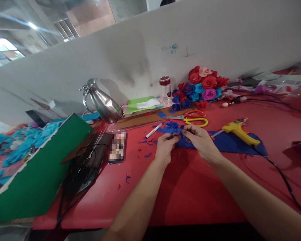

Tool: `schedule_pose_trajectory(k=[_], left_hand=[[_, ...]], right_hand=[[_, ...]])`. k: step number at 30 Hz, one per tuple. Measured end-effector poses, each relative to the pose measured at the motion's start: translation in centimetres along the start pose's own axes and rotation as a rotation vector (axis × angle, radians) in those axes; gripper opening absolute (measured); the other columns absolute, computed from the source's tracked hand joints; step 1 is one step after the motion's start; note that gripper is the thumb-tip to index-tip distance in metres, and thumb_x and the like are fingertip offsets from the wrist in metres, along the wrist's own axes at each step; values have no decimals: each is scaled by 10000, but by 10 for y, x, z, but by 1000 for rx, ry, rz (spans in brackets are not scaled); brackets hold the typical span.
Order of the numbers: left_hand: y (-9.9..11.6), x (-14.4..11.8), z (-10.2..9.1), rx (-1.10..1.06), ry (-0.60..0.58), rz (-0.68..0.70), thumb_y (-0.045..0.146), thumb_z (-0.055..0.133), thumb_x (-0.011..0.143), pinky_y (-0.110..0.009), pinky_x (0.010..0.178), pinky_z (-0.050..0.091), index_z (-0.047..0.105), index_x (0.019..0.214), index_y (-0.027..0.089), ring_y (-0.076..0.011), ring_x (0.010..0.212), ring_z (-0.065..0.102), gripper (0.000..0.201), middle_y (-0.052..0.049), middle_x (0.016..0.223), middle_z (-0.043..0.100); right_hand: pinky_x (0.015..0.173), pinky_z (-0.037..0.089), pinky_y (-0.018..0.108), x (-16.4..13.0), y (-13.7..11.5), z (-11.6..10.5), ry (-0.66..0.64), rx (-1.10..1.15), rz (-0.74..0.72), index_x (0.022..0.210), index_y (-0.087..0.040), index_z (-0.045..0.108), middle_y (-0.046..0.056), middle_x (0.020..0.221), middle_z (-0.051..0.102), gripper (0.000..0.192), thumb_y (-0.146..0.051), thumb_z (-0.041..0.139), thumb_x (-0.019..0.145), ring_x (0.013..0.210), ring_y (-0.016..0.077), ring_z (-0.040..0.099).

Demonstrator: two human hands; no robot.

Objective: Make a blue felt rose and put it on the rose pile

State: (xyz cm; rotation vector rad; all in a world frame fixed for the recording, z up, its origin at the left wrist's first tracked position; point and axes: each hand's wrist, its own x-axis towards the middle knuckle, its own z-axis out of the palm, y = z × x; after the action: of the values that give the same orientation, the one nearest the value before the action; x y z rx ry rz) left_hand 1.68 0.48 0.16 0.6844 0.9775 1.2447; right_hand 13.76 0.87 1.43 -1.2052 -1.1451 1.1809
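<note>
— So, from the counter's left edge: what's there?

— Green sheet [40, 167], stiff and flat, tilted over the edge; black cables [82, 167] beside it; then a dented, shiny metal jug [102, 102] near the back edge.

— And the hands?

— Mid-counter. The left hand [165, 147] pinches the blue flower piece [174, 129], thin and ruffled; the right hand [199, 140] grips its other side, fingers closed on it. It sits just above the blue sheet [228, 142].

— What might go wrong?

— I'd judge the soft petals could tear or unroll if the pinch slips. The yellow glue gun [238, 132] lies on that sheet, near the right hand; a hot nozzle could scorch the sheet, and its cord [281, 174] could snag a forearm.

— Further right?

— Scissors [193, 117] with red and yellow loops behind the hands, a finished cluster of flowers [200, 88] at the back edge.
</note>
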Motion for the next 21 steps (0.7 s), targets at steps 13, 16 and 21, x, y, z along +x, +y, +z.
schedule_pose_trajectory(k=[13,16,21], left_hand=[[4,-1,1,41,50,25,333,796,496,-220,446,150,613,584,135,-20,429,265,283,54,510,479],[5,-1,1,22,43,24,324,803,488,-217,443,146,614,604,133,-17,419,278,293,49,527,503],[6,-1,2,18,35,27,337,806,484,-216,441,141,600,596,138,-14,401,264,308,62,485,473]], right_hand=[[524,343,262,1,4,-1,-67,21,-20,730,-196,589,-48,579,484,276,-431,705,644,535,103,420],[519,339,259,1,6,0,-73,40,-6,735,-197,586,-53,566,473,284,-432,707,634,530,101,416],[517,336,255,0,7,0,-52,38,-6,751,-197,576,-53,572,479,302,-433,713,623,532,102,423]])
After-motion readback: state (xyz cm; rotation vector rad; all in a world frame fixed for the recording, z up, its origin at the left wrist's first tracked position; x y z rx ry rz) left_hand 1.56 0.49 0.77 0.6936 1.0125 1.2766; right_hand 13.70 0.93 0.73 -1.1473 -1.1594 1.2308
